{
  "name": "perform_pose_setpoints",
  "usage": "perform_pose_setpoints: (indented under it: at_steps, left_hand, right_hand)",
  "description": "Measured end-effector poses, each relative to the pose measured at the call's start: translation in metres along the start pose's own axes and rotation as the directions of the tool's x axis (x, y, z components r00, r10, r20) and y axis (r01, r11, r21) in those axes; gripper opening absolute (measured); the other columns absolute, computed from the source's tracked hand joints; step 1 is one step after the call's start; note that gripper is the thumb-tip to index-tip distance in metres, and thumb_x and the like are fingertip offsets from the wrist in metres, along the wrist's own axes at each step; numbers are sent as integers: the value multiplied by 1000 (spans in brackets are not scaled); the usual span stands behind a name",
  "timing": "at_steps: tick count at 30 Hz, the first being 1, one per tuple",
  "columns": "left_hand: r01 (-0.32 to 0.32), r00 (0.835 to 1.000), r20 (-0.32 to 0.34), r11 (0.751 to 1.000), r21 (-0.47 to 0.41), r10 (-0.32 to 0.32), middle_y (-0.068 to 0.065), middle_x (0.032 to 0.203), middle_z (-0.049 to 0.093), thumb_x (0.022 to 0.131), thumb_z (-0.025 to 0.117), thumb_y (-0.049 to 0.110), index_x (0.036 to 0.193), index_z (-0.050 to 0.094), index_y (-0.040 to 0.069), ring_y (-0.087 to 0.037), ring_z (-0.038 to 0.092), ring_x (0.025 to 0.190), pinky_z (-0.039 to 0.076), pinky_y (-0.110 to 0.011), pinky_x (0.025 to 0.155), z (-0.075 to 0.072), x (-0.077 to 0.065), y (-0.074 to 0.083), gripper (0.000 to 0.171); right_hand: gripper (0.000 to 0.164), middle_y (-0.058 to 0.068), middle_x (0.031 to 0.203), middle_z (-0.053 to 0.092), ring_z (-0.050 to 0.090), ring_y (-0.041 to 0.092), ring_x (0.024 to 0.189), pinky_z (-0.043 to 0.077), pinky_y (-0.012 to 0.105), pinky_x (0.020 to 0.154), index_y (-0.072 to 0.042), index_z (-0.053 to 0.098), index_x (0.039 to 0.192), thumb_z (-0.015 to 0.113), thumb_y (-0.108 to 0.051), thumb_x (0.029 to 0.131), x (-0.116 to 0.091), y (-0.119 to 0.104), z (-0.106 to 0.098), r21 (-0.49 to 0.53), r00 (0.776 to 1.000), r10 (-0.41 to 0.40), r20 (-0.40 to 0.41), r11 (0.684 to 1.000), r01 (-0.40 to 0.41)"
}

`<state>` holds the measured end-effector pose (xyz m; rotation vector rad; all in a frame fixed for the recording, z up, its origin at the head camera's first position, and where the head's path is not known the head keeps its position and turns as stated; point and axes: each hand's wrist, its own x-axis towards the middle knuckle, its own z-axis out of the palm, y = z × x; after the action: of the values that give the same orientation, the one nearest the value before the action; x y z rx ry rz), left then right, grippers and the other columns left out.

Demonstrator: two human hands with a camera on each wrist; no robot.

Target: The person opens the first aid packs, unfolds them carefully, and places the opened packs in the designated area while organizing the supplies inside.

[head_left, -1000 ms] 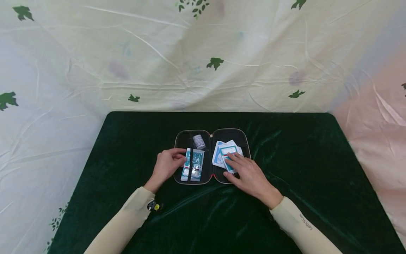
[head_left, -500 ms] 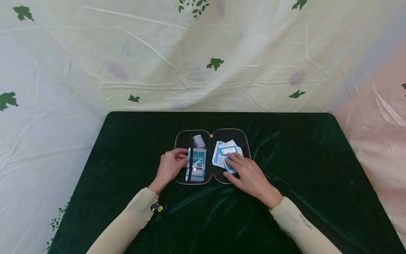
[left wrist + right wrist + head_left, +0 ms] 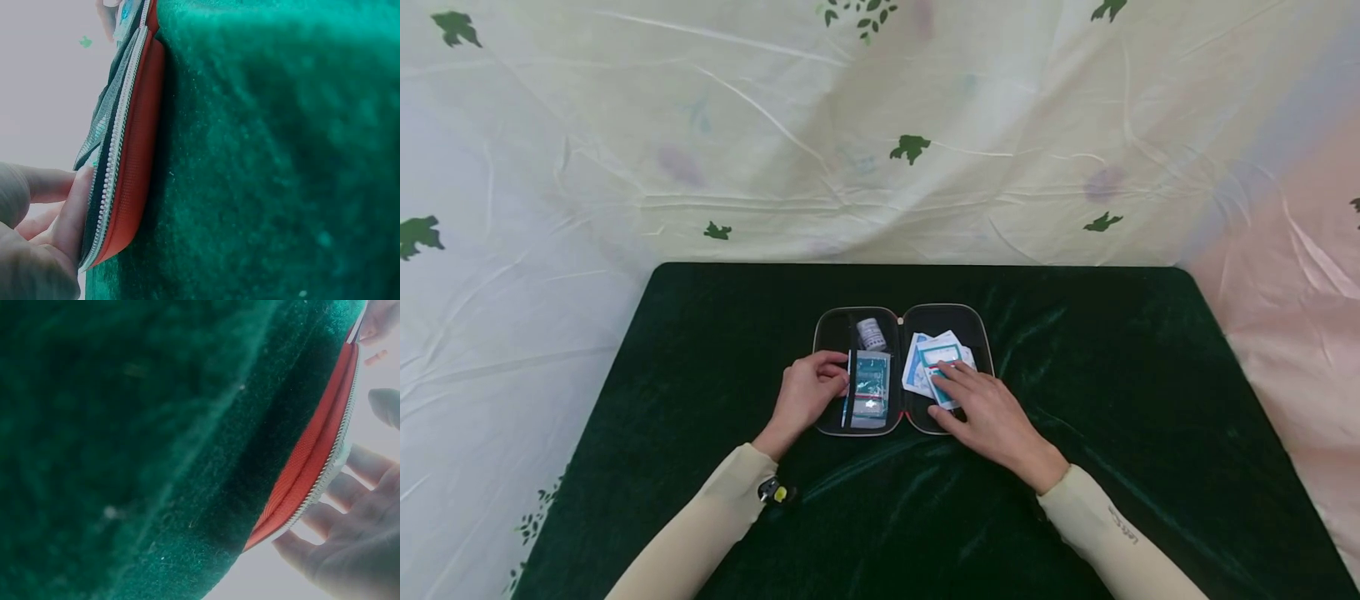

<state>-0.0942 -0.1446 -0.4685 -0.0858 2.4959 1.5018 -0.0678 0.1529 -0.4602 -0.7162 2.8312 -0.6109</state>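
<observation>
A zip case [image 3: 947, 321] with black lining lies unfolded on the table; its red shell [image 3: 134, 169] shows in the wrist views. In its left half a teal-and-white packet [image 3: 871, 387] in clear, shiny wrap lies partly under a black elastic strap [image 3: 853, 333]. My left hand [image 3: 805, 392] reaches over the case's left rim, thumb and fingertips pinching the packet's left edge beside the strap. My right hand [image 3: 988, 408] rests with fairly straight, spread fingers on several flat white-and-blue packets [image 3: 936, 354] in the right half, covering part of them.
A small white printed cylinder [image 3: 871, 334] lies above the teal packet in the left half. Dark green velvet cloth [image 3: 1112, 375] covers the table. Behind it hangs a pale curtain [image 3: 775, 125] with green leaf shapes.
The teal packet has slid rightward beneath the strap, leaving only a thin strip to the strap's left. My left hand has moved slightly right with it; the right hand has stayed still.
</observation>
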Motion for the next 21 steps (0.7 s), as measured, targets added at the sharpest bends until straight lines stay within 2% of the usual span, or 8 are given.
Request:
perform_pose_setpoints:
  at_steps: [4,11,14,18,21]
  left_hand:
    - [-4,1000,-17,1000,-3,4,-7,99,77,96,70,8,126,69,5,-16,75,84,62,-33,79,3,-4,-1,29]
    - [0,1000,0,1000,18,0,-6,102,75,96,69,12,125,69,7,-14,74,85,61,-34,80,2,-7,-2,29]
    - [-20,1000,-3,995,96,20,-6,104,75,98,69,16,124,70,8,-13,73,87,60,-36,81,0,-9,1,28]
    - [-63,998,-7,972,225,67,-6,102,76,99,69,20,120,74,9,-12,71,85,60,-35,79,-2,-11,3,24]
    - [-95,995,-3,958,269,99,-5,101,75,100,68,21,118,75,9,-10,70,82,59,-34,76,-3,-12,4,23]
  right_hand:
    - [57,13,157,48,42,39,146,35,65,114,-12,61,145,62,-48,102,-3,1,2,-1,1000,-8,-2,1000,8]
    - [56,13,157,48,42,39,146,35,65,114,-12,61,145,62,-48,102,-4,1,3,-6,1000,-13,-4,1000,12]
    - [56,13,157,48,42,38,146,35,64,114,-12,61,145,62,-48,102,-4,1,2,-11,1000,-15,-8,1000,15]
    - [56,13,158,48,41,38,147,36,64,114,-12,61,145,62,-47,102,-4,0,1,-10,1000,-15,-11,1000,15]
    - [56,12,158,48,41,38,147,36,63,113,-12,61,145,63,-47,102,-4,0,0,-13,1000,-14,-18,1000,14]
